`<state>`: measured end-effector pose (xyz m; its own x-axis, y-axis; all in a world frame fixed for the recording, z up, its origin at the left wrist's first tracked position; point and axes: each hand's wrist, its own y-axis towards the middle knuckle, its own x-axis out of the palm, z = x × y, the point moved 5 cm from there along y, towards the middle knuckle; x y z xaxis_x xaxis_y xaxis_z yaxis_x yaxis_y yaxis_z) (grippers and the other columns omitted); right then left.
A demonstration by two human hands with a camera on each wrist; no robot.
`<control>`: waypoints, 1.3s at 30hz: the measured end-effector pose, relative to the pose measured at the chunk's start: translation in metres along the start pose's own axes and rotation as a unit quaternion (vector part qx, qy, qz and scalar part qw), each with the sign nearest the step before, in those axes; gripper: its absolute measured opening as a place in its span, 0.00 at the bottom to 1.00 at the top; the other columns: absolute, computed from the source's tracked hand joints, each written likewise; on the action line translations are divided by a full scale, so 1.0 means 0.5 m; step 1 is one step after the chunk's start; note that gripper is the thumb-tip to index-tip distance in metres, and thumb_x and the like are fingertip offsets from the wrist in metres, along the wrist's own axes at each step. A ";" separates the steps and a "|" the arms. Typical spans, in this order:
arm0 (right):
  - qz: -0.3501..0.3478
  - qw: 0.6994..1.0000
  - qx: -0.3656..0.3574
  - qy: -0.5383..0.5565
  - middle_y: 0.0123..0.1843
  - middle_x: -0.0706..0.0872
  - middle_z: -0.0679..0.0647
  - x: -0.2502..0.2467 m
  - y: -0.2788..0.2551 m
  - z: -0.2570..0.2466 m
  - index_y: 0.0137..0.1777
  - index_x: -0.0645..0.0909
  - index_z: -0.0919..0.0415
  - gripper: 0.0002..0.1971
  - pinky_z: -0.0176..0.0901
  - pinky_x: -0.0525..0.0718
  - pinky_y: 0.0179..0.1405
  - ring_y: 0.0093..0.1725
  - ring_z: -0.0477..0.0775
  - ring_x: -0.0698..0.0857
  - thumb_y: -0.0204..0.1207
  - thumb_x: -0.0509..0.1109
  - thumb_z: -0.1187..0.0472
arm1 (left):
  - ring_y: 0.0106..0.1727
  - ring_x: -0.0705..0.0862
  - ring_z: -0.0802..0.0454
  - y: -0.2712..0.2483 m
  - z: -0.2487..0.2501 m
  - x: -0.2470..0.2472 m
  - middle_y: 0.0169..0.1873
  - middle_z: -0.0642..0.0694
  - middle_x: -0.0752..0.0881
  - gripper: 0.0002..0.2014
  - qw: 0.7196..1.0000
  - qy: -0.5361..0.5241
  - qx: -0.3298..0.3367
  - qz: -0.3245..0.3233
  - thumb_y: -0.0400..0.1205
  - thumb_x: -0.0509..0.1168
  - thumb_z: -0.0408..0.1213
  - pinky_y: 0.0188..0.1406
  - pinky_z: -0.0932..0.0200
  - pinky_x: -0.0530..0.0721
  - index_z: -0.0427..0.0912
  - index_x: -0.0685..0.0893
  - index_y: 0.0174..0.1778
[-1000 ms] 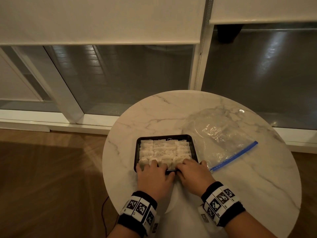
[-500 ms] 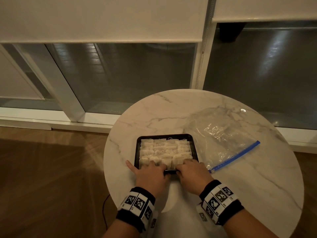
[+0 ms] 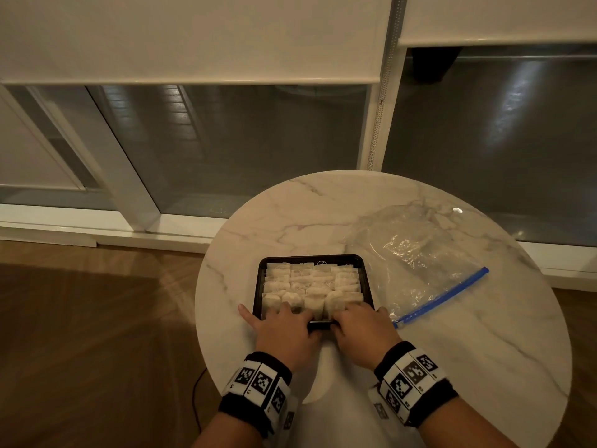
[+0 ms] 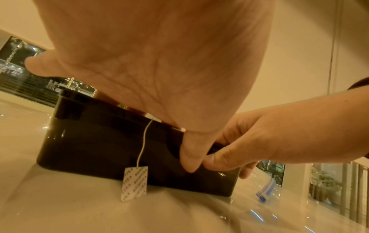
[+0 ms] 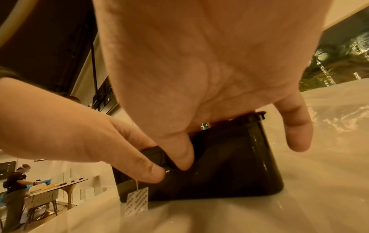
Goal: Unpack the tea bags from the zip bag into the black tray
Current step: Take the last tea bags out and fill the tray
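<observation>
Thumbs of left hand [image 3: 286, 331] and right hand [image 3: 363, 329] press the black tray [image 3: 258, 286] wall — fingers curl onto tea bags [image 3: 310, 282].

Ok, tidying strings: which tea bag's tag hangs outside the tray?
The front-row tea bag under the left hand: its string crosses the black tray wall, tag outside. No other shows outside.

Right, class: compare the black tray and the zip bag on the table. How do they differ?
The black tray is opaque and boxy; the zip bag is clear and crumpled flat. The tray is packed with tea bags; the bag looks empty. The left hand and right hand grip the tray's near edge; neither holds the bag. Both lie on the marble table.
</observation>
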<state>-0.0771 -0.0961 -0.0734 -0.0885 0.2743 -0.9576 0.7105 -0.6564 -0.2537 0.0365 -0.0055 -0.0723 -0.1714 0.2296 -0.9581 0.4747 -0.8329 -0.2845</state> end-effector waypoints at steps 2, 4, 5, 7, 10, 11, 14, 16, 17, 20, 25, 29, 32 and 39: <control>0.011 1.000 -0.001 0.001 0.60 0.84 0.49 -0.003 -0.001 0.000 0.61 0.81 0.47 0.14 0.62 0.72 0.67 0.64 0.56 0.80 0.86 0.56 0.47 | 0.73 0.75 0.42 0.000 -0.001 0.000 0.65 0.48 0.79 0.20 1.000 -0.002 0.000 0.002 0.85 0.51 0.63 0.70 0.08 0.40 0.64 0.78 0.68; 0.009 1.000 -0.004 0.005 0.61 0.84 0.49 -0.003 -0.002 0.001 0.61 0.81 0.47 0.14 0.62 0.72 0.67 0.65 0.56 0.80 0.86 0.55 0.46 | 0.72 0.75 0.42 0.001 -0.001 0.002 0.64 0.48 0.79 0.19 1.000 -0.011 -0.003 -0.003 0.85 0.51 0.61 0.71 0.09 0.41 0.63 0.78 0.67; 0.005 1.000 -0.005 0.010 0.61 0.84 0.49 -0.002 -0.002 0.001 0.61 0.81 0.47 0.15 0.61 0.73 0.67 0.65 0.56 0.79 0.86 0.55 0.46 | 0.71 0.76 0.42 0.002 -0.002 0.003 0.64 0.48 0.79 0.18 1.000 -0.013 -0.004 -0.008 0.85 0.51 0.60 0.71 0.09 0.41 0.62 0.78 0.66; 0.001 1.000 -0.011 0.019 0.61 0.84 0.50 0.001 -0.001 0.002 0.62 0.81 0.47 0.15 0.60 0.75 0.67 0.65 0.56 0.79 0.86 0.55 0.46 | 0.70 0.77 0.42 0.003 -0.002 0.001 0.63 0.49 0.79 0.18 1.000 -0.012 -0.003 -0.013 0.85 0.51 0.59 0.70 0.08 0.39 0.62 0.79 0.66; 0.000 0.999 -0.025 0.035 0.61 0.84 0.50 0.003 0.001 0.006 0.63 0.81 0.47 0.15 0.57 0.77 0.66 0.65 0.55 0.79 0.86 0.56 0.46 | 0.70 0.76 0.44 0.001 -0.004 -0.003 0.62 0.50 0.80 0.17 1.000 -0.011 0.003 -0.011 0.86 0.51 0.58 0.71 0.08 0.39 0.62 0.79 0.65; 0.002 0.999 -0.030 0.044 0.61 0.84 0.49 0.002 0.001 0.007 0.63 0.81 0.47 0.15 0.57 0.78 0.65 0.64 0.55 0.80 0.86 0.56 0.46 | 0.71 0.76 0.44 0.001 -0.005 -0.004 0.62 0.50 0.80 0.17 1.000 -0.014 0.006 -0.006 0.86 0.51 0.58 0.71 0.09 0.40 0.62 0.79 0.65; 0.026 0.994 -0.058 0.087 0.59 0.84 0.46 -0.006 -0.003 0.016 0.61 0.82 0.45 0.14 0.54 0.80 0.64 0.61 0.51 0.80 0.85 0.58 0.45 | 0.72 0.73 0.48 -0.005 -0.018 -0.014 0.63 0.53 0.80 0.15 0.998 -0.052 0.009 0.030 0.84 0.54 0.59 0.74 0.12 0.41 0.62 0.78 0.62; 0.057 0.983 -0.088 0.152 0.57 0.83 0.40 -0.015 -0.013 0.034 0.58 0.83 0.43 0.10 0.48 0.81 0.63 0.59 0.44 0.79 0.84 0.63 0.46 | 0.71 0.72 0.52 -0.013 -0.031 -0.026 0.62 0.58 0.79 0.14 0.993 -0.096 0.018 0.065 0.84 0.56 0.61 0.79 0.18 0.46 0.63 0.78 0.60; 0.075 0.974 -0.099 0.190 0.55 0.82 0.36 -0.021 -0.020 0.049 0.58 0.84 0.42 0.08 0.44 0.81 0.63 0.58 0.40 0.78 0.83 0.66 0.47 | 0.69 0.72 0.54 -0.018 -0.041 -0.032 0.61 0.59 0.78 0.13 0.988 -0.128 0.023 0.087 0.84 0.57 0.61 0.81 0.24 0.52 0.63 0.79 0.58; 0.146 0.947 -0.093 0.271 0.52 0.79 0.31 -0.035 -0.043 0.102 0.58 0.85 0.43 0.09 0.33 0.78 0.60 0.57 0.34 0.78 0.79 0.73 0.51 | 0.64 0.73 0.56 -0.030 -0.090 -0.049 0.57 0.58 0.78 0.10 0.951 -0.253 0.013 0.177 0.84 0.63 0.57 0.69 0.48 0.75 0.59 0.82 0.56; 0.180 0.931 -0.019 0.317 0.54 0.79 0.34 -0.021 -0.056 0.162 0.61 0.84 0.42 0.12 0.31 0.83 0.51 0.53 0.37 0.81 0.78 0.76 0.51 | 0.54 0.83 0.50 -0.020 -0.190 -0.028 0.55 0.48 0.83 0.14 0.895 -0.387 -0.143 0.168 0.84 0.70 0.44 0.55 0.52 0.85 0.48 0.81 0.64; 0.130 0.937 -0.013 0.324 0.52 0.86 0.37 0.007 -0.052 0.151 0.65 0.86 0.47 0.13 0.27 0.83 0.52 0.51 0.34 0.84 0.81 0.73 0.51 | 0.47 0.90 0.50 0.007 -0.223 0.009 0.42 0.48 0.90 0.10 0.886 -0.410 -0.168 0.133 0.81 0.74 0.42 0.55 0.47 0.90 0.46 0.88 0.56; 0.141 0.932 -0.007 0.334 0.51 0.88 0.40 0.012 -0.044 0.142 0.62 0.88 0.49 0.12 0.30 0.84 0.55 0.51 0.35 0.85 0.81 0.73 0.53 | 0.48 0.90 0.50 0.023 -0.231 0.022 0.43 0.50 0.91 0.07 0.881 -0.419 -0.166 0.144 0.81 0.75 0.40 0.58 0.44 0.90 0.46 0.91 0.53; 0.148 0.930 0.025 0.335 0.46 0.89 0.46 -0.001 0.009 0.105 0.55 0.90 0.55 0.06 0.26 0.77 0.48 0.47 0.40 0.85 0.82 0.73 0.57 | 0.47 0.89 0.48 0.084 -0.244 -0.015 0.37 0.49 0.91 0.04 0.882 -0.397 -0.184 0.174 0.81 0.73 0.34 0.60 0.51 0.87 0.41 0.93 0.48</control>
<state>-0.1104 -0.1362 -0.0814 0.5732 0.4409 -0.6907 0.5993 -0.8004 -0.0137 0.1632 0.0191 -0.0813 -0.4406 -0.5546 -0.7058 0.8411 -0.5299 -0.1087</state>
